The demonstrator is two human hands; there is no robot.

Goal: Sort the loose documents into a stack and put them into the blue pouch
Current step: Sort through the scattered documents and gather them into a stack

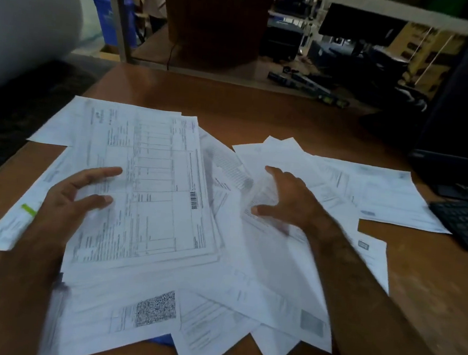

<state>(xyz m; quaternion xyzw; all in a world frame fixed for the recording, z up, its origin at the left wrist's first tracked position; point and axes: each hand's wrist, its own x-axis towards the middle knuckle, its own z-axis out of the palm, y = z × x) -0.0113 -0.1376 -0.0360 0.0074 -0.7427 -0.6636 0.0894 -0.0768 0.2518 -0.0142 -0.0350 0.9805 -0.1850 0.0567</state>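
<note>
Several loose white printed documents lie scattered and overlapping across the brown wooden desk. A small stack with a table-printed top sheet lies at the centre left. My left hand rests on that stack's left edge, fingers and thumb spread and nearly straight. My right hand lies on the papers at the centre right, fingers extended over a blurred, partly lifted sheet; I cannot tell whether it pinches it. A sliver of the blue pouch shows under the sheets at the near edge.
A black keyboard and a dark computer tower stand at the right. Behind the desk are a shelf frame, dark equipment and a blue bin. A large pale rounded object sits at the far left.
</note>
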